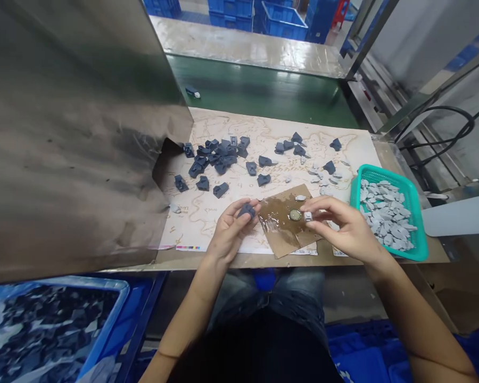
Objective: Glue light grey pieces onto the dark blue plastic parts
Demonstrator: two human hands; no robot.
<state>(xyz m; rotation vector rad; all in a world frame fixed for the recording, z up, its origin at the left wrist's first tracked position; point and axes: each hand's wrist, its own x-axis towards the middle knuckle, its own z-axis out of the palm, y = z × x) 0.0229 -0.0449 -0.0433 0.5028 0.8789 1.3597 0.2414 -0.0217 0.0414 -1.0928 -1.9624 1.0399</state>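
Note:
My left hand (234,229) is closed round a dark blue-grey plastic part (246,210), held just left of a piece of brown cardboard (281,242). Between the thumb and fingers of my right hand (339,223) is a small light grey plastic piece (308,216). That piece is over the right side of the cardboard, beside a small round dish (295,215). A wet, shiny smear covers much of the cardboard. Another light grey piece (300,198) lies near its far edge. Several dark parts (221,157) are heaped beyond my left hand.
A teal basket (422,234) full of light grey pieces stands at the right. Loose grey pieces (323,180) lie beyond my right hand. A metal panel (75,138) walls off the left side. Behind the table runs a green belt (259,88). A blue crate (122,290) of dark parts sits lower left.

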